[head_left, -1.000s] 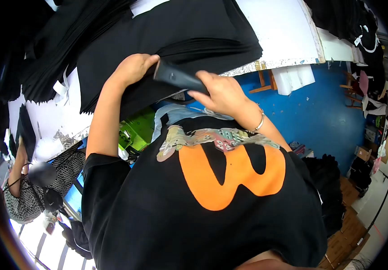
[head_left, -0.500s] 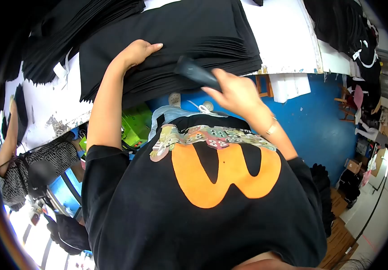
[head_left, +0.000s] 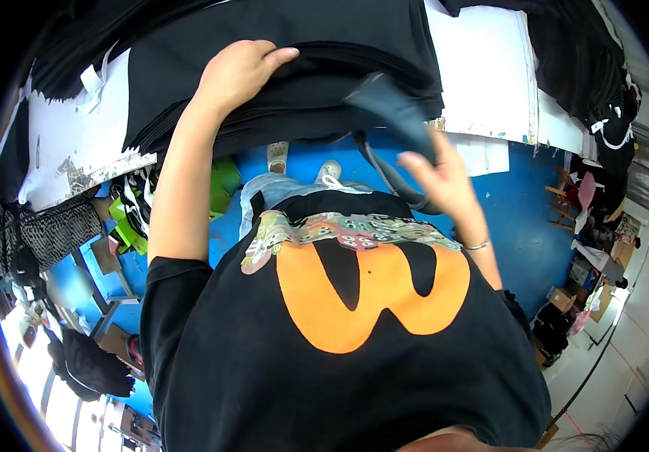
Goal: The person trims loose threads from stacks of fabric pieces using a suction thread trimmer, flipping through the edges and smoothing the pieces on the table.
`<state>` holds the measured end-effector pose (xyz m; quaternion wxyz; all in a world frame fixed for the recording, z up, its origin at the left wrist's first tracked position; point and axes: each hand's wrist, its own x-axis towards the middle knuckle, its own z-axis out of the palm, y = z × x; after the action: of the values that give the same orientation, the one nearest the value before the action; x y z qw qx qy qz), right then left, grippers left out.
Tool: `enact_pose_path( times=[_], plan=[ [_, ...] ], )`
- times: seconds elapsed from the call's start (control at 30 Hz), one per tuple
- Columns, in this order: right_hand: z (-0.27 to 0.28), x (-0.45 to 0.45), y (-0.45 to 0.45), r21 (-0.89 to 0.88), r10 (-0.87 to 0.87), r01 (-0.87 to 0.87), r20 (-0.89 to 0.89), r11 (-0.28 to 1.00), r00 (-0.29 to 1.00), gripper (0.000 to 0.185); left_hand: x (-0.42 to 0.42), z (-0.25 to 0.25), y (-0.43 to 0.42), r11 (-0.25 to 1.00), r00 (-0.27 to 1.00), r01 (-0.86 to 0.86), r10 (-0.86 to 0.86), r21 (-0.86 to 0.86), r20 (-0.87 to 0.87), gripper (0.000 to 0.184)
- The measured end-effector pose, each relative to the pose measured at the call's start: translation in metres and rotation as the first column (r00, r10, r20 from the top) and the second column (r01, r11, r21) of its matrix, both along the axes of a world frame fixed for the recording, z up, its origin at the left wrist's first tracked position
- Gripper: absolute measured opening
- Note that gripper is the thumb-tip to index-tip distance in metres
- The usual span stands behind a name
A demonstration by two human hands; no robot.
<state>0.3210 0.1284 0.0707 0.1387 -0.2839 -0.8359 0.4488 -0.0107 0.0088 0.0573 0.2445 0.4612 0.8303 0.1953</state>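
Note:
My left hand (head_left: 240, 74) rests on a thick stack of black fabric (head_left: 339, 30), its thumb and fingertips at a fold between the layers. Whether cloth is pinched in those fingers is hidden. My right hand (head_left: 445, 177) is wrapped round a dark handheld tool (head_left: 396, 109), slightly blurred, whose far end reaches over the front edge of the stack. A dark hose or cord (head_left: 384, 172) hangs in a loop below the tool, near my right wrist.
The white table (head_left: 490, 75) carries the stack, with more black fabric (head_left: 83, 45) at the left and another dark pile (head_left: 573, 68) at the right. Green items (head_left: 222, 184) lie under the table edge. A stool (head_left: 563, 200) stands on the blue floor at the right.
My right hand and the tool have moved right along the stack's front edge. My left hand has slid up and slightly right over the fabric. The person at the left has mostly left view.

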Motion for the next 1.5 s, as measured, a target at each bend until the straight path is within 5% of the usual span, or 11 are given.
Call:
enact_pose_path(
  times=[0.1,0.27,0.4,0.5,0.67,0.83,0.93,1.0,1.2,1.4,1.5],
  plan=[
    [0.010,-0.034,-0.026,0.251,0.251,-0.287,0.168,0.924,0.953,0.043,0.006,-0.070,-0.005,0.980,0.949,0.198,-0.200,-0.032,-0.244,0.057],
    [-0.004,-0.050,0.002,0.232,0.138,-0.272,0.467,0.934,0.873,0.044,-0.004,-0.055,0.008,0.980,0.996,0.085,-0.090,-0.179,-0.017,0.061],
    [-0.026,0.003,0.107,0.279,-0.505,0.447,0.189,0.850,0.842,0.046,-0.022,-0.056,0.025,0.956,0.991,0.063,-0.026,-0.285,0.133,0.064],
    [0.021,0.009,0.081,0.325,-0.457,0.394,0.144,0.860,0.878,0.044,-0.035,-0.065,0.033,0.945,0.982,0.043,0.020,-0.325,0.189,0.068],
    [-0.004,-0.046,0.004,0.364,0.025,-0.174,0.380,0.915,0.924,0.043,-0.046,-0.064,0.042,0.926,0.971,0.051,0.043,-0.375,0.237,0.081],
    [-0.014,-0.059,0.063,0.358,-0.453,0.397,0.086,0.845,0.887,0.047,-0.049,-0.064,0.045,0.906,0.960,0.023,0.098,-0.423,0.262,0.080],
    [0.014,-0.041,0.036,0.233,-0.331,0.279,0.227,0.932,0.916,0.046,-0.064,-0.073,0.050,0.880,0.921,0.118,0.077,-0.461,0.383,0.085],
    [-0.006,-0.043,0.011,0.390,-0.164,0.014,0.354,0.921,0.921,0.050,-0.067,-0.077,0.054,0.869,0.927,0.133,0.061,-0.476,0.370,0.084],
    [-0.017,-0.095,0.043,0.463,-0.356,0.254,0.148,0.849,0.922,0.048,-0.063,-0.071,0.054,0.862,0.942,0.099,0.080,-0.497,0.327,0.082],
    [-0.009,-0.077,0.007,0.313,-0.119,-0.045,0.485,0.949,0.866,0.045,-0.063,-0.066,0.057,0.851,0.915,0.148,0.076,-0.503,0.397,0.079],
    [-0.030,-0.105,0.030,0.377,-0.327,0.225,0.235,0.898,0.915,0.049,-0.064,-0.075,0.056,0.852,0.917,0.141,0.079,-0.504,0.390,0.078]
  ],
)
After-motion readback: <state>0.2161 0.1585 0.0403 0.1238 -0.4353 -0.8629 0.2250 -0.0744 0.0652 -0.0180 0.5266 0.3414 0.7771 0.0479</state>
